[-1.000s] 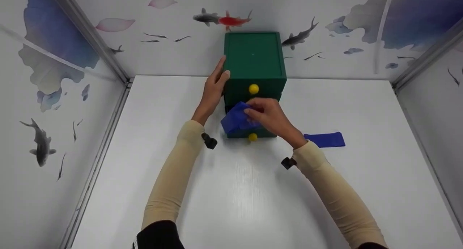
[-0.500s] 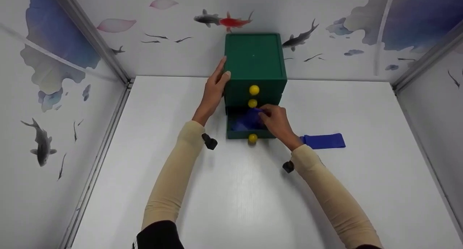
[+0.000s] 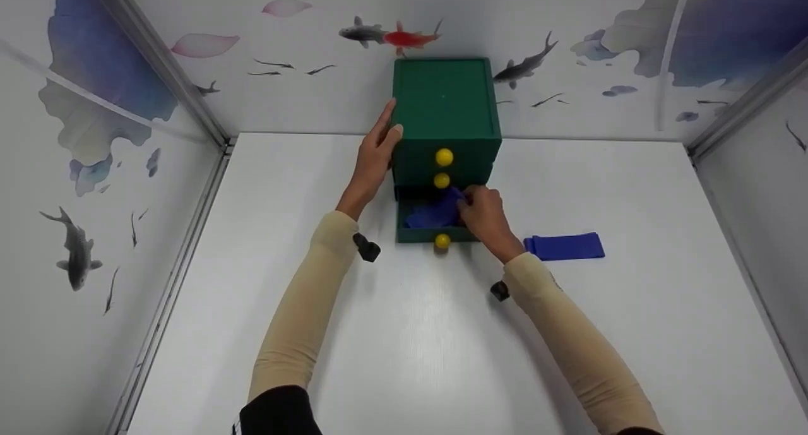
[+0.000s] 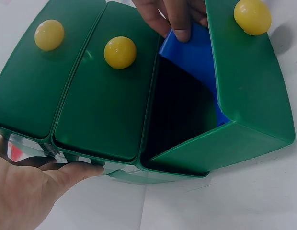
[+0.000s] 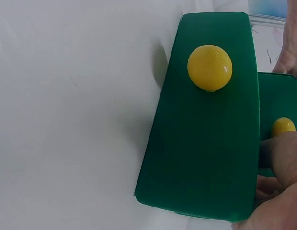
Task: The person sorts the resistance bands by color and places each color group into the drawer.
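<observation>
A green three-drawer cabinet (image 3: 444, 100) with yellow knobs stands at the back of the table; its bottom drawer (image 4: 256, 91) is pulled out. My left hand (image 3: 374, 160) presses the cabinet's left side, fingers along it and thumb at the front edge. My right hand (image 3: 487, 215) reaches into the drawer's right part. In the left wrist view its fingers (image 4: 179, 21) pinch the upper edge of a thin blue folded sheet (image 4: 194, 55), which lies down inside the drawer. The drawer front hides most of that hand's fingertips in the right wrist view.
On the table right of the cabinet lies another blue folded strip (image 3: 565, 246), close beside my right wrist. The white table (image 3: 429, 334) is bounded by a printed back wall (image 3: 303, 100) and side walls. The cabinet stands right before the back wall.
My right hand has lowered the blue sheet from in front of the cabinet into the open bottom drawer, moving slightly right and toward me. My left hand stays on the cabinet's side.
</observation>
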The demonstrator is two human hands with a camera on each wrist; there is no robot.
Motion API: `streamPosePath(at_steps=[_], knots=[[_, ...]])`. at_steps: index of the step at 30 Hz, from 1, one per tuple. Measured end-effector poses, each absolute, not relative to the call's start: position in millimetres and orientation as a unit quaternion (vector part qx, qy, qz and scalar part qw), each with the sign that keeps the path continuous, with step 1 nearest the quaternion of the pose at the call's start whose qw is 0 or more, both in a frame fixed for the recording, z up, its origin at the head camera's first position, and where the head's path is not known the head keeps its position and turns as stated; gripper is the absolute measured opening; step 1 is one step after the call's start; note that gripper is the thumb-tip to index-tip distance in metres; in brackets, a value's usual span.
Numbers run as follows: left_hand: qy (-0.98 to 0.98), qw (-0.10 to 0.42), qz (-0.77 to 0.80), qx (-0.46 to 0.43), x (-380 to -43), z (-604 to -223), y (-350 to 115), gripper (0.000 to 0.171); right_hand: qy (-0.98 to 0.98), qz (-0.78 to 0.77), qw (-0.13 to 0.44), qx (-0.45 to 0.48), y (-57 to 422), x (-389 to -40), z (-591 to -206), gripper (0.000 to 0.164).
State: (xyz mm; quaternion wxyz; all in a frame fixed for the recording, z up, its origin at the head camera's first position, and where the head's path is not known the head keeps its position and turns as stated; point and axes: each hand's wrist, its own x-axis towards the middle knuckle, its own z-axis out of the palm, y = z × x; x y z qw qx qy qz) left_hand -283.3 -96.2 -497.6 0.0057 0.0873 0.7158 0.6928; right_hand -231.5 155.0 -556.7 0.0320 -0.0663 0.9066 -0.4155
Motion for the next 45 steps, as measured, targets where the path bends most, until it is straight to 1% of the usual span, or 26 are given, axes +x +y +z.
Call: streamPosePath(at_steps=[4,8,14,18,22,26,29,33,35,40,45], knots=[[0.716,0.008,0.693,0.089,-282.7,-497.7,-95.5,0.061,0.906,-0.418,0.015,-0.059,158.2,-227.3,-554.3,0.019],[0.718,0.01,0.691,0.082,-282.7,-496.3,-95.9,0.061,0.902,-0.424,-0.034,-0.067,167.3,-222.6,-549.1,0.024],[0.718,0.015,0.692,0.081,-283.8,-496.2,-96.1,0.062,0.88,-0.463,-0.086,-0.063,192.3,-215.8,-549.1,0.019],[0.718,0.009,0.69,0.091,-283.1,-496.8,-96.7,0.062,0.859,-0.5,-0.1,-0.051,213.2,-212.6,-553.0,0.017],[0.714,0.007,0.693,0.097,-282.3,-497.4,-97.1,0.062,0.863,-0.494,-0.099,-0.042,240.4,-210.0,-558.7,0.018],[0.716,0.003,0.691,0.098,-283.3,-498.2,-98.1,0.062,0.878,-0.463,-0.115,-0.044,271.4,-208.9,-565.8,0.018],[0.718,0.003,0.689,0.099,-283.9,-497.9,-97.9,0.062,0.892,-0.438,-0.109,-0.031,297.1,-205.0,-568.3,0.02],[0.717,0.002,0.689,0.105,-284.3,-498.7,-96.9,0.063,0.911,-0.403,-0.087,0.001,331.5,-195.3,-567.8,0.024],[0.719,0.0,0.687,0.104,-284.3,-499.3,-97.5,0.062,0.918,-0.388,-0.088,0.012,345.3,-190.2,-567.4,0.024],[0.721,-0.004,0.685,0.1,-283.8,-498.7,-98.2,0.061,0.926,-0.368,-0.087,0.02,371.8,-175.5,-568.7,0.027],[0.72,-0.002,0.686,0.101,-284.0,-499.1,-98.0,0.062,0.924,-0.37,-0.093,0.002,391.6,-162.1,-573.1,0.024]])
